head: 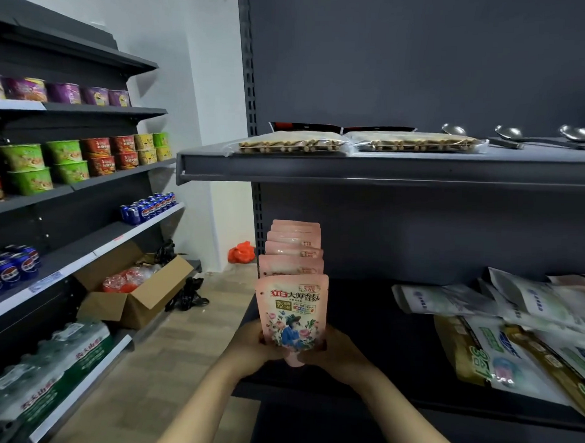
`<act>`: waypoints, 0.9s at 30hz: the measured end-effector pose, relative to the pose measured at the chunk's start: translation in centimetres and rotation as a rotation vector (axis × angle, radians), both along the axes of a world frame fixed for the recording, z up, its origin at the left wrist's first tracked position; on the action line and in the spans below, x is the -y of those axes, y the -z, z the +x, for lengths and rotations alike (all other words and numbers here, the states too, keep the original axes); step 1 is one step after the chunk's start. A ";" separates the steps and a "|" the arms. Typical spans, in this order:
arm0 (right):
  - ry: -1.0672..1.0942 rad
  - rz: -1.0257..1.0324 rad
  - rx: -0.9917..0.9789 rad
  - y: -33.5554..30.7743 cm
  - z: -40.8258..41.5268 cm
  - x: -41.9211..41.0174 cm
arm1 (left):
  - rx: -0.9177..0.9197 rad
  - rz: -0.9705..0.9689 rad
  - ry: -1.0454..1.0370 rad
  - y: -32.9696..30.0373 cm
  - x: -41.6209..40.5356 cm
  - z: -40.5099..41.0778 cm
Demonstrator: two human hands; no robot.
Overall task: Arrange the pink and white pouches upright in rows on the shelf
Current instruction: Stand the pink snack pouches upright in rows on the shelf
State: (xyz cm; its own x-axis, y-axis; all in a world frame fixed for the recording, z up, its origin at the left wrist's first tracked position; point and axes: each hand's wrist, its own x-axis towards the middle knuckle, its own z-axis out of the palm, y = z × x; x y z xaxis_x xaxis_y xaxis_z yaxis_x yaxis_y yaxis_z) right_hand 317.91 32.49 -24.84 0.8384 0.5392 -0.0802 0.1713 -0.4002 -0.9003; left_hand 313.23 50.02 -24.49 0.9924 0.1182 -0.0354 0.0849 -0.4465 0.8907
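Right now the front pink pouch (291,315) stands upright at the near edge of the dark shelf (347,322), pinched at its lower corners between the left hand (253,344) and the right hand (338,352), both curled closed around its base. Its long axis runs vertically, sealed top up, printed face toward the person. Directly beyond the hands a row of pink pouches (295,251) lines up behind it, each also upright and facing forward.

The risk, as I judge it, lies in letting go: the pouch looks soft-bottomed and sits close to the shelf lip, so a quick release or a nudge forward could tip it off the edge, while a push backward could knock over the row behind it like dominoes. To the right of the right hand, well apart, the white pouches (480,304) lie flat in a loose heap, not yet stood up; reaching across for them could brush the pink row.
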 end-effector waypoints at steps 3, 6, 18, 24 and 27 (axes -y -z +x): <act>0.023 -0.006 -0.006 0.0 -0.2 -0.5 | 0.000 0.015 0.005 -0.1 -0.5 0.1; 0.045 0.002 -0.007 0.2 -0.4 -1.1 | 0.007 0.033 0.013 -0.1 -1.0 0.2; 0.092 0.051 -0.029 0.8 -0.7 -1.1 | -0.027 0.027 0.110 -0.6 -1.4 -0.1; 0.093 0.019 0.000 0.9 -0.9 -1.3 | -0.042 0.022 0.125 -1.8 -1.6 -0.8; 0.083 0.020 0.017 0.7 -1.0 -1.0 | -0.076 0.053 0.112 -2.7 -1.9 -1.1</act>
State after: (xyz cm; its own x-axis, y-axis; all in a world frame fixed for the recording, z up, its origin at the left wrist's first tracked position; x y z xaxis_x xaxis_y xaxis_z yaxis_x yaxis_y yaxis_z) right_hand 316.88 33.52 -25.53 0.8813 0.4692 -0.0556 0.1534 -0.3955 -0.9056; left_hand 312.17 51.90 -21.83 0.9942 0.0110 -0.1072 0.0982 -0.5031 0.8587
